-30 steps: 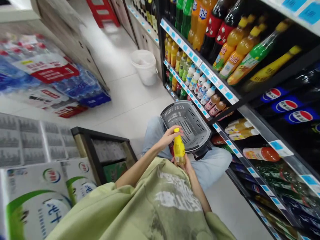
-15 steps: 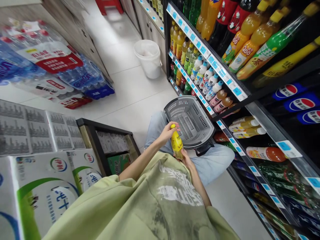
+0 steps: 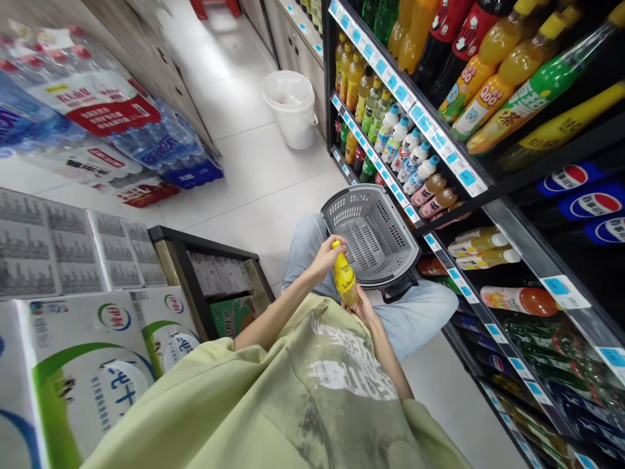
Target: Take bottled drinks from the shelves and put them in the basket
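Note:
A small yellow drink bottle with a yellow cap is held in front of my chest. My left hand is closed round its neck and cap. My right hand grips its lower end from below. Just beyond the bottle, a grey plastic shopping basket with nothing in it rests on my knees, which are in light blue jeans.
A black drinks shelf full of bottles runs along my right. A white bucket stands on the tiled floor ahead. Packs of bottled water lie at left. Milk cartons and a low black rack are near my left side.
The bottle has tilted slightly and sunk a little toward my chest, both hands staying on it. The camera view has shifted a bit, bringing the basket and bucket nearer the top.

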### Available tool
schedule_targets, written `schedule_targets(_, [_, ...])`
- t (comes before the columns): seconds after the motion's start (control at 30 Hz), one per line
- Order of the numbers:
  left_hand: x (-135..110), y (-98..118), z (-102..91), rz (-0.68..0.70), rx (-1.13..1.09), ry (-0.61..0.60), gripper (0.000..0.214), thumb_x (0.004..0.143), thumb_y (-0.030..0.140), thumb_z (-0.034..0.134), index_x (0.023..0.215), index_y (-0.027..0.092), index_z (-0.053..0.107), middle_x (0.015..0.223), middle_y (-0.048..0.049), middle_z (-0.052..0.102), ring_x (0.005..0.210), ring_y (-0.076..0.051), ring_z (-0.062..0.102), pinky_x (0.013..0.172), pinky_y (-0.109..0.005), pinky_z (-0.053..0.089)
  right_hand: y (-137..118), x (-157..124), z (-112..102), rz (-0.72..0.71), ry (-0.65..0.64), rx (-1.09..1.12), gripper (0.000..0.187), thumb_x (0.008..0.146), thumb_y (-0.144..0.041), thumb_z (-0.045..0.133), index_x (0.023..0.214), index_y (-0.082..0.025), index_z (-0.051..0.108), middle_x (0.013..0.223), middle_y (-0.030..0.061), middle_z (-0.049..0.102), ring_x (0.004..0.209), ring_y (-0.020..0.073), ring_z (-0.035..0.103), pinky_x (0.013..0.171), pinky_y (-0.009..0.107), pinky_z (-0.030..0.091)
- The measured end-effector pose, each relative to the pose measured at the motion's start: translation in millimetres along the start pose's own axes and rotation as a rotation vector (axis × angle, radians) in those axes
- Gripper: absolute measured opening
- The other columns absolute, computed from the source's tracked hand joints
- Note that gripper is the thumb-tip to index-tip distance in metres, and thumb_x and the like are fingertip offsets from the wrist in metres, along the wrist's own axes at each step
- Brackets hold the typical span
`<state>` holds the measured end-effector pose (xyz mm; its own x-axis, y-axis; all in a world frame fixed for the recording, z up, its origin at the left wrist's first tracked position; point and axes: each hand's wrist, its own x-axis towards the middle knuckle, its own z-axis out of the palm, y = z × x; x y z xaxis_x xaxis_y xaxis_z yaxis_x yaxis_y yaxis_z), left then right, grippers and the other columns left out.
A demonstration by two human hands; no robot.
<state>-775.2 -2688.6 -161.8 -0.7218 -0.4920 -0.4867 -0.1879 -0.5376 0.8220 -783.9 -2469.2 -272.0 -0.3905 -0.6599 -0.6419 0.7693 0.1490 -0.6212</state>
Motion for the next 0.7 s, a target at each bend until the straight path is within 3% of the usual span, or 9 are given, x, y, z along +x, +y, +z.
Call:
schedule_targets(0.1, [0.3, 0.9, 0.2, 0.013, -0.022, 0.021, 0.019, 0.074, 0.021, 0.068, 0.092, 0.021, 0.062, 0.078, 0.0024, 0.063, 0.073, -0.016, 0.066, 0.070, -0.026, 0.047, -4.4, -3.6, 0.4, -0.047, -0.002, -0.011, 0.063, 0.081, -0.061, 0.081, 0.127, -0.029, 0.053, 0.096, 0.0032, 0.070, 0.075, 0.0198, 0.070, 0.043, 0.018, 0.041])
schedule_targets(0.27, [0.4, -0.4, -1.9, 0.002, -0.033, 0.015, 0.019, 0.073, 0.019, 0.068, 0.091, 0.021, 0.061, 0.076, 0.0034, 0.063, 0.071, -0.015, 0.066, 0.071, -0.026, 0.049, -7.8, -9.6, 4.0, -0.094, 0.008, -0.047, 0.076, 0.070, -0.040, 0.092, 0.131, -0.032, 0.048, 0.111, 0.0026, 0.069, 0.077, 0.0183, 0.068, 0.043, 0.019, 0.046])
schedule_targets(0.7, [-0.1, -1.0, -2.0, -0.009, -0.033, 0.036, 0.019, 0.073, 0.020, 0.068, 0.091, 0.021, 0.061, 0.076, 0.0029, 0.064, 0.070, -0.015, 0.066, 0.069, -0.026, 0.048, -11.6, -16.4, 16.7, -0.102, 0.102, -0.086, 0.075, 0.069, -0.043, 0.085, 0.135, -0.036, 0.050, 0.123, 0.0062, 0.072, 0.081, 0.0210, 0.071, 0.046, 0.026, 0.044])
